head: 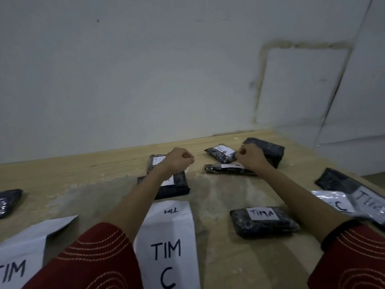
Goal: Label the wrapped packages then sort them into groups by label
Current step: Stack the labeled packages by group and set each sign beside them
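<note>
Black wrapped packages lie on a wooden table (83,174). My left hand (179,161) is a curled fist above a package labelled TIM (155,163), which leans on another labelled package (177,189). My right hand (251,156) is also a curled fist, with nothing visible in it. It hovers by the TIM B package (219,153), a narrow labelled package (223,170) and a bigger unlabelled black package (270,151). Closer to me lies the TIM A package (264,223).
A white sheet marked TIM C (168,247) lies near the front edge, and another marked TIM (18,259) at front left. One black package (8,202) sits far left. Overlapping labelled packages (343,197) lie at the right edge. A wall stands behind.
</note>
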